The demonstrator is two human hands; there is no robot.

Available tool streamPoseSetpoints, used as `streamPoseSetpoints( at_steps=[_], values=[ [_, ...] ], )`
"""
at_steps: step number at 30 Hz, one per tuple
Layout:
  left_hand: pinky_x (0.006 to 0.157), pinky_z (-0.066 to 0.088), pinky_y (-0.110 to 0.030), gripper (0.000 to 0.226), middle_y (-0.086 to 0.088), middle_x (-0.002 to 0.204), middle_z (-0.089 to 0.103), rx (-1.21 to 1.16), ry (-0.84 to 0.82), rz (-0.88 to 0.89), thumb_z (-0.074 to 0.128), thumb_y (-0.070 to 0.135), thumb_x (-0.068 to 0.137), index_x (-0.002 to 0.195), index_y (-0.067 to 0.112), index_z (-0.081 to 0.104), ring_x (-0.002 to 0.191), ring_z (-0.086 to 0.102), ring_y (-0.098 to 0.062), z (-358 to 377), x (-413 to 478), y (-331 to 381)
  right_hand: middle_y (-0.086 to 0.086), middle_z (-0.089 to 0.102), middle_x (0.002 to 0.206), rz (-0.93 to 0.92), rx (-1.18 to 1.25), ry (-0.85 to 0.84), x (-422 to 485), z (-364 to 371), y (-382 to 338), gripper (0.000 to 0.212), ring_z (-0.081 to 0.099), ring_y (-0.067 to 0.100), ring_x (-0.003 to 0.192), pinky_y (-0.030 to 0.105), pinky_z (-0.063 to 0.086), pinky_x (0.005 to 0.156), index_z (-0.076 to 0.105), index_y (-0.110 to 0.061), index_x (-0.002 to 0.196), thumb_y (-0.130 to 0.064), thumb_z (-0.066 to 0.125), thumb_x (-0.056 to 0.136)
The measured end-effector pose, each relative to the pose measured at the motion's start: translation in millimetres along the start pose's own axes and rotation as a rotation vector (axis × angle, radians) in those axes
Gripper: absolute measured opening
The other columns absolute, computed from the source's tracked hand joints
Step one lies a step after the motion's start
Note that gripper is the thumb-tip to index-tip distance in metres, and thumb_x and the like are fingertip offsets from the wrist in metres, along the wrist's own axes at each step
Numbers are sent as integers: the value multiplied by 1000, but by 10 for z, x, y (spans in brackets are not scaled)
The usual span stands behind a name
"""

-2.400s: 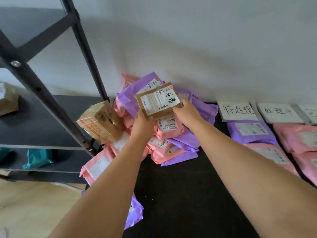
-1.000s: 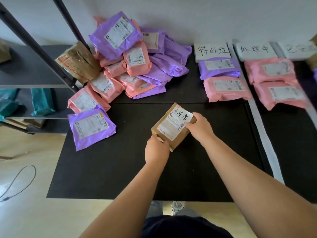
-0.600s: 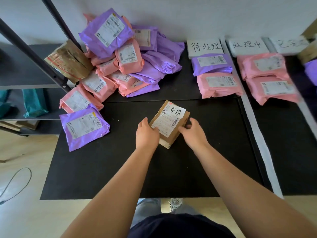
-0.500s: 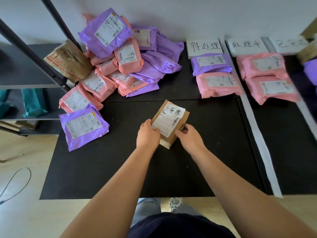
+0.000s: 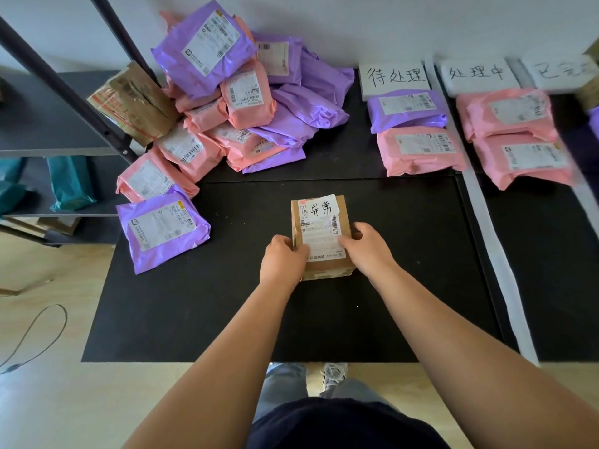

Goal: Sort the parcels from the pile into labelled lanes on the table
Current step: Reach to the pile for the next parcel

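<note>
A small brown cardboard parcel (image 5: 319,218) with a white shipping label and a handwritten white tag lies flat on the black table (image 5: 227,312), near its middle. My left hand (image 5: 281,264) grips its left edge and my right hand (image 5: 366,251) grips its right edge, thumbs on the label. A pile of purple and pink mailer parcels (image 5: 246,102) is heaped at the table's back left. White lane signs (image 5: 397,77) stand along the back right.
Behind the first sign lie a purple parcel (image 5: 406,110) and a pink parcel (image 5: 421,150); two pink parcels (image 5: 515,137) lie in the second lane. White tape strips (image 5: 496,254) separate lanes. A black shelf frame (image 5: 64,79) with a brown parcel (image 5: 133,102) stands left.
The brown parcel came from the pile down to the table's middle. In the last half second both hands turned it from a slant to square with me.
</note>
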State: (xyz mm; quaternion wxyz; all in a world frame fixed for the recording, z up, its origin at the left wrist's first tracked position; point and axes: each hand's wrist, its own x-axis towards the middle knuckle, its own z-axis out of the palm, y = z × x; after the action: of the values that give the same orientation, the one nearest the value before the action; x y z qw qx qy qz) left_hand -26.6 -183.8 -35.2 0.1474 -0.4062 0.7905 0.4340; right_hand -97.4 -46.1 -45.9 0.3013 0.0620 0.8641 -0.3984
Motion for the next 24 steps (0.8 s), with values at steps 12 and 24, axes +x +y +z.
streamPoseSetpoints(
  at_steps=[12,24],
  values=[
    [75,49,-27,53,2,127,61,-169,-9,59,60,44,94,139,17,47,101,59,-12,-160,-69,245,-1,61,130,5,186,-54,-164,-189,-85,49,58,11,100,23,45,69,46,-18,142,-37,58,98],
    [54,47,-11,42,10,112,64,-415,184,336,73,49,82,115,28,58,87,66,-1,-601,-788,780,-12,69,107,-311,387,18,-807,-923,-582,36,66,3,97,23,50,76,59,-33,126,-41,67,91]
  ],
)
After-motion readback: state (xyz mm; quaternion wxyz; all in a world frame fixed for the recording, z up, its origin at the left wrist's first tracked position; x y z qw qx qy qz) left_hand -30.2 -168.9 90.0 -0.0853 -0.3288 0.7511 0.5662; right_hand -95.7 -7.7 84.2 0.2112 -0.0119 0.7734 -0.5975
